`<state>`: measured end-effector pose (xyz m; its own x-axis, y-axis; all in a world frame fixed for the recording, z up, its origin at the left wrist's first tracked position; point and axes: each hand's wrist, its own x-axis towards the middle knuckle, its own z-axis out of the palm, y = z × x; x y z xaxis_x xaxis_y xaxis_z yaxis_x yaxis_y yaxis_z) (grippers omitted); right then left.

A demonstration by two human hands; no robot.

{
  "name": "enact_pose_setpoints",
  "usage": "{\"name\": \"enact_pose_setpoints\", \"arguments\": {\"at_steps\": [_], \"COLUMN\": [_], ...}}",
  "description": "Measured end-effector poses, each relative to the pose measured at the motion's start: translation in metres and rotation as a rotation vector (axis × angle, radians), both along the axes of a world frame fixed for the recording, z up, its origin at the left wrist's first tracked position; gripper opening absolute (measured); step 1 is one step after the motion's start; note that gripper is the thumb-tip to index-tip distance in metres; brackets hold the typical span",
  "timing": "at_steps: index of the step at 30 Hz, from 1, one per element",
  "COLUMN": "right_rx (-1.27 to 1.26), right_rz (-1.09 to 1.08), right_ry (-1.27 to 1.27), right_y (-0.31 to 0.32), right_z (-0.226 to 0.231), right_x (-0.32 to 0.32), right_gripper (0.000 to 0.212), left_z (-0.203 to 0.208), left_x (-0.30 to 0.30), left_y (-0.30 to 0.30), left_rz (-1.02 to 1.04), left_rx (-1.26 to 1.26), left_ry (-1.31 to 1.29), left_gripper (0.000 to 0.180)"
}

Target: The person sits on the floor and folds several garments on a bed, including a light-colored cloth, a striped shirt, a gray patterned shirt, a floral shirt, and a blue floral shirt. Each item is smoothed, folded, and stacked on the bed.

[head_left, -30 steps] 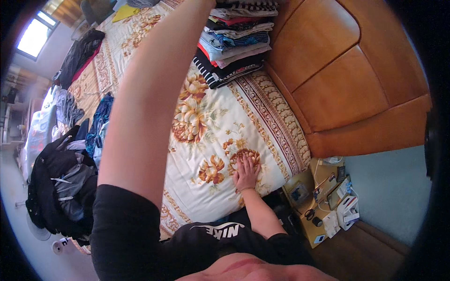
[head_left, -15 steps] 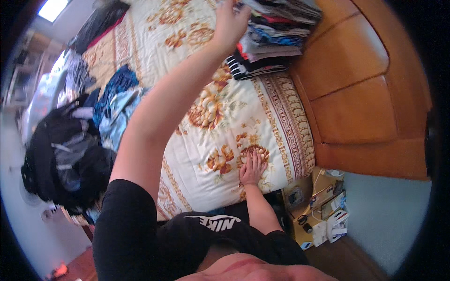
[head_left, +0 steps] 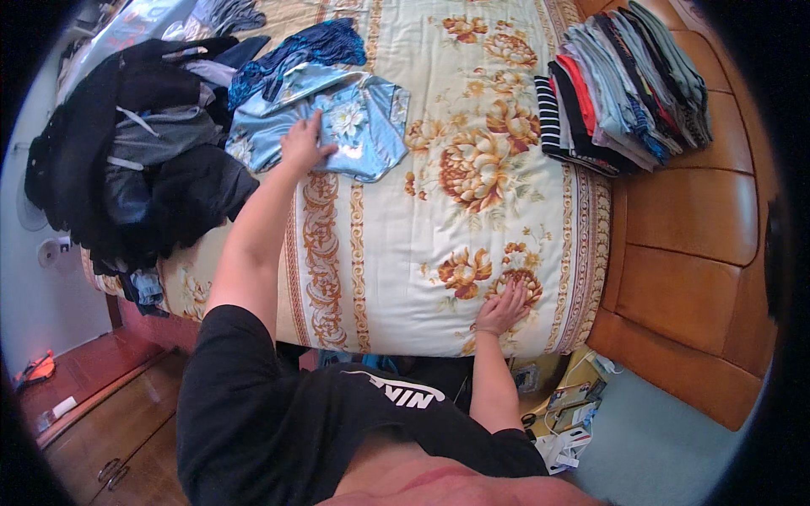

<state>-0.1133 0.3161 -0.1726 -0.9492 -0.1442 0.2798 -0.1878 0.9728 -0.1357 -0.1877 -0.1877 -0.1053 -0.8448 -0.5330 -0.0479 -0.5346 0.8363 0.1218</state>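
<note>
A shiny light blue garment [head_left: 371,139] with white flowers lies loosely on the bed. My left hand [head_left: 305,145] rests on its near part, fingers apart and thumb out to the side. Right behind that garment is a crumpled dark blue patterned one [head_left: 325,46]. My right hand [head_left: 504,309] lies flat and open on the floral bedspread [head_left: 405,270], near the bed's front edge, holding nothing.
A folded clothes stack [head_left: 624,93] stands by the brown headboard [head_left: 683,211] at the far right. A big heap of dark clothes [head_left: 152,160] covers the bed's left side. A cluttered bedside table [head_left: 582,392] stands at the near right, and a wooden cabinet [head_left: 126,422] at the near left.
My left hand has left the folded stack by the headboard and come left onto the light blue garment. My right hand stays flat on the bedspread. The view has turned toward the left.
</note>
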Motion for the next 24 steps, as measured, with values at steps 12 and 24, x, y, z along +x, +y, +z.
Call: {"name": "enact_pose_setpoints", "arguments": {"at_steps": [12,24], "right_rx": [-0.002,-0.109], "right_rz": [0.019,-0.104], "right_ry": [0.114,-0.191], "right_y": [-0.003,-0.057], "right_z": [-0.004,0.012], "right_x": [0.007,0.011], "right_gripper": [0.043,0.039], "left_z": [-0.021,0.043], "left_x": [0.127,0.405], "left_y": [0.115,0.125], "left_rz": [-0.039,-0.222], "left_rx": [0.503,0.174], "left_ry": [0.386,0.066], "left_gripper": [0.016,0.031]}}
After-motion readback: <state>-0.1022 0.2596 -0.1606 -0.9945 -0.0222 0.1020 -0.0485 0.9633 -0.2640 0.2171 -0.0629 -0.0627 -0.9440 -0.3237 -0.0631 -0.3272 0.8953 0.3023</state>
